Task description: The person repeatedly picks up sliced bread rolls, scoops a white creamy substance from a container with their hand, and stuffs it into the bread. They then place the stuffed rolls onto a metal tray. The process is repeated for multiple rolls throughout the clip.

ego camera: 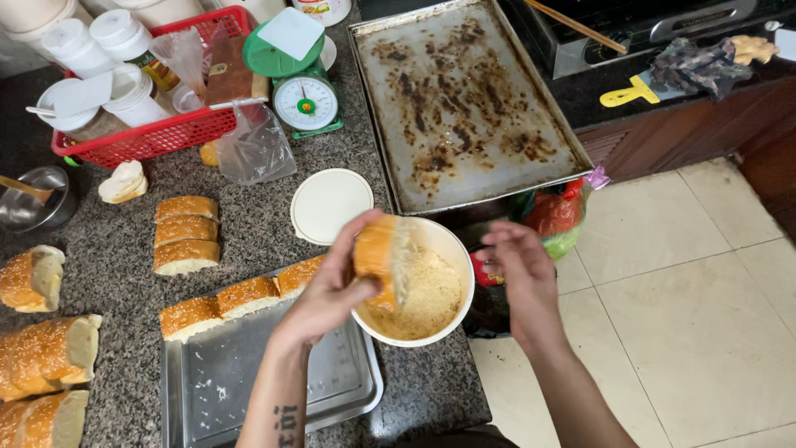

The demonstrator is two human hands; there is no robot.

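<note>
My left hand (327, 290) grips a cut piece of sesame bread (380, 253), holding it over a white bowl (458, 264) filled with pale crumbs (427, 294). My right hand (518, 270) hovers just right of the bowl's rim, fingers apart, holding nothing. Below the bowl lies a small metal tray (240, 373); three bread pieces (240, 297) rest along its upper edge.
Three more bread pieces (186, 234) lie on the granite counter (108, 274), larger loaves (46, 353) at the left. A white lid (330, 204), green kitchen scale (304, 101), red basket (157, 133), scorched baking sheet (464, 99) and steel bowl (33, 199) stand behind. Tiled floor (680, 299) is to the right.
</note>
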